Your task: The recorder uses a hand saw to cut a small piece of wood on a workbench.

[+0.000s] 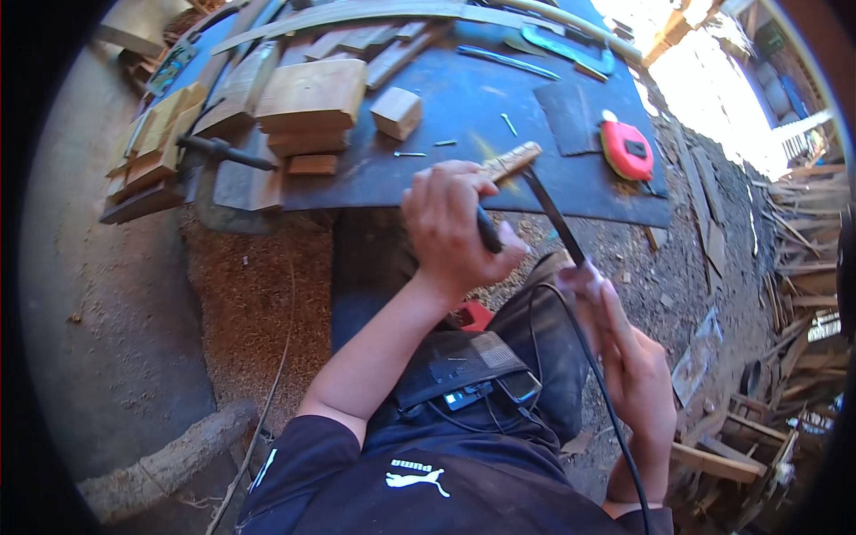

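Observation:
My left hand (450,227) is closed around a short light wooden piece (513,160) and a black handle (489,230); how these two join is hidden by my fingers. A long, flat dark metal strip, like a file or blade (555,214), slants down from the wooden piece to my right hand (624,366), whose blurred fingers are round its lower end. Beyond my hands on the dark worktop (437,187) lie small metal fasteners (408,153), a wooden cube (397,113) and a red tape measure (627,150).
Stacked wooden blocks (310,98), a C-clamp (223,205), long slats (339,16) and a turquoise tool (566,49) occupy the bench. A log (169,464) lies lower left, scrap wood (798,259) is piled at right, and a black cable (596,383) runs beside my right arm.

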The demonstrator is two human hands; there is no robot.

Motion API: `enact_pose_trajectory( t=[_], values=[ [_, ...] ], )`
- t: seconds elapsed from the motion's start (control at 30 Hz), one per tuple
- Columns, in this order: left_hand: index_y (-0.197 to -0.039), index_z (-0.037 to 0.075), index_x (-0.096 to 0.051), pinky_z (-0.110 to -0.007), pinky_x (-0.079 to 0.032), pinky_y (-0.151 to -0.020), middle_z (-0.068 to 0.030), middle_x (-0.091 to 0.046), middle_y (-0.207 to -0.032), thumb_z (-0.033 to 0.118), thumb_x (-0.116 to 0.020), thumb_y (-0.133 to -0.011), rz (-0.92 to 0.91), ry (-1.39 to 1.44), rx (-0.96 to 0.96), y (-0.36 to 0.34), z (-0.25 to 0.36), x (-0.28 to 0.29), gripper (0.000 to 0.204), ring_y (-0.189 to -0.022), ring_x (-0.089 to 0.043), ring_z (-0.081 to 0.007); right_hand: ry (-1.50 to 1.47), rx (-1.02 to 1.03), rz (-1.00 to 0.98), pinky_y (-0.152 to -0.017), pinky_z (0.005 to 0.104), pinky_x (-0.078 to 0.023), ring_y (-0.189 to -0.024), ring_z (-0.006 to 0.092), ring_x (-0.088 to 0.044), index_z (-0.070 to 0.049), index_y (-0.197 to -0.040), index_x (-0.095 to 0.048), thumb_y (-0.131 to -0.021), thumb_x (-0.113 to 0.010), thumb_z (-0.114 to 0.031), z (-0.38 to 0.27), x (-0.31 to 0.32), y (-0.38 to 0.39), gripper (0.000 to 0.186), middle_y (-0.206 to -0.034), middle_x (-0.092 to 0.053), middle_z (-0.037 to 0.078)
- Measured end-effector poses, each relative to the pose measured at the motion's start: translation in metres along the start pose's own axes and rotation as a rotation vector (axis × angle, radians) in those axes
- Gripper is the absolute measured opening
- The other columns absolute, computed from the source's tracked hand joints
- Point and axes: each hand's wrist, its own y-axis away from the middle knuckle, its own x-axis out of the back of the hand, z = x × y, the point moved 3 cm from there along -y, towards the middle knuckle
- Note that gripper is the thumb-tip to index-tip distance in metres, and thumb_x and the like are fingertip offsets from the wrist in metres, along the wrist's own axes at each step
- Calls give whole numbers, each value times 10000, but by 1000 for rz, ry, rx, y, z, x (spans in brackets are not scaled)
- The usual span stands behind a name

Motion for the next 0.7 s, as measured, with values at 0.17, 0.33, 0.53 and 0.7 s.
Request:
enact_pose_trajectory(
  t=[0.17, 0.33, 0.53, 0.7],
  values=[
    [-910, 91, -536, -434, -393, -810, -119, -594, -991, 407, -626, -695, 5, -1, -19, 3, -4, -6, 393, -921, -563, -314, 166, 105, 90, -554, 461, -516, -601, 319, -660, -154, -1578, -374, -871, -569, 11, -6, -23, -37, 752, -735, -625, 159],
    [-904, 94, -528, -433, -400, -796, -112, -587, -992, 420, -671, -707, 3, -5, -26, 3, -1, -6, 406, -909, -562, -312, 283, 152, 41, -567, 464, -539, -626, 344, -675, -138, -1596, -310, -847, -587, -5, -27, -38, -89, 810, -736, -641, 176],
    [-910, 101, -533, -436, -397, -796, -107, -588, -992, 442, -667, -719, 7, -22, -33, 4, -5, -3, 413, -904, -560, -307, 275, 126, -15, -604, 520, -485, -655, 405, -657, -163, -1585, -327, -875, -552, 51, -32, -24, -72, 776, -738, -641, 211],
    [-926, 67, -540, -433, -412, -822, -147, -605, -970, 378, -643, -759, -20, 24, -29, -2, 4, -6, 368, -906, -590, -327, 254, 116, -28, -595, 487, -528, -642, 363, -670, -132, -1592, -289, -795, -584, 37, -32, -23, -77, 867, -689, -629, 168]
  ],
)
